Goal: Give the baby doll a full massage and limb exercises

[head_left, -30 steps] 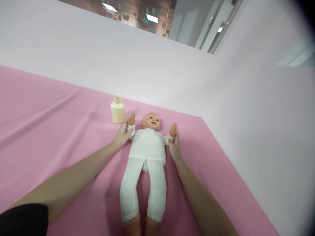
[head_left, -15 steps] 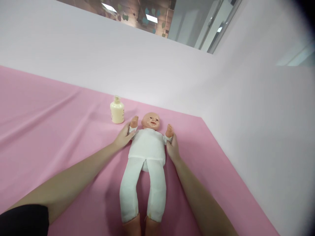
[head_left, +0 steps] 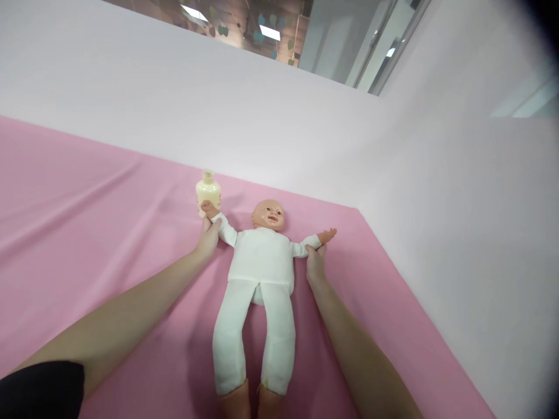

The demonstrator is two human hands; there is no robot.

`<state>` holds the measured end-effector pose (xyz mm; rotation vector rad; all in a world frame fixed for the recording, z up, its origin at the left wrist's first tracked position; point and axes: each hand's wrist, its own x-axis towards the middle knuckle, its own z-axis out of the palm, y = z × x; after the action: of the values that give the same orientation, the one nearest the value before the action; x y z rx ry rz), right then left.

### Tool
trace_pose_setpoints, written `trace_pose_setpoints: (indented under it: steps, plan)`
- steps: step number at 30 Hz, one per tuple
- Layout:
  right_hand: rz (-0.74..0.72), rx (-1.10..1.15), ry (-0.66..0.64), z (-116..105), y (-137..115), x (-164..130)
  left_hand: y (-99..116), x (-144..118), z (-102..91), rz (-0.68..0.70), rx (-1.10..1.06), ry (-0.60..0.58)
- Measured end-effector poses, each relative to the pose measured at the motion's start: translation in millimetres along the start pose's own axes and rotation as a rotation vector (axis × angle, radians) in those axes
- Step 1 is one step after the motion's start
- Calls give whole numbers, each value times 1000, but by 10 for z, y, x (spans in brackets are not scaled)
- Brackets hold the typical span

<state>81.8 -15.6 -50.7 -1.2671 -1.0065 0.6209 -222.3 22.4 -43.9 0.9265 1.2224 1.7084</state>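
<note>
A baby doll in a white top and white trousers lies on its back, its head toward the far wall. My left hand is closed around the doll's arm on the left, near the wrist, and holds it out to the side and slightly upward. The doll's arm on the right is stretched sideways, with my right hand closed on its forearm just below the small hand. Some of my fingers are hidden behind the sleeves. The doll's feet run out of view at the bottom edge.
A cream pump bottle stands just behind the doll's hand on the left, partly covered by it. Pink sheeting with a few creases lies under everything. White walls rise at the back and right, with a window above.
Both doll arms have swung outward from beside the head and chest, the left one to in front of the bottle. My hands moved apart with them; the doll's body stayed put.
</note>
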Motion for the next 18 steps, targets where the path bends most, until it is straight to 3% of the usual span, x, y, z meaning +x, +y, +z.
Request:
trace_pose_setpoints:
  steps: [3,6,11,18]
  plan:
    - [35,2,-24,9,-117,-53,-34,0,-1,107,52,-74]
    - [-96,-19,-81,22,-215,-112,-52,-31,6,223,118,-211]
    - [-141,-96,-198,44,-207,-169,50,-177,28,402,345,-434]
    - [-441,-279,-404,77,-164,-177,200,-296,56,559,676,-737]
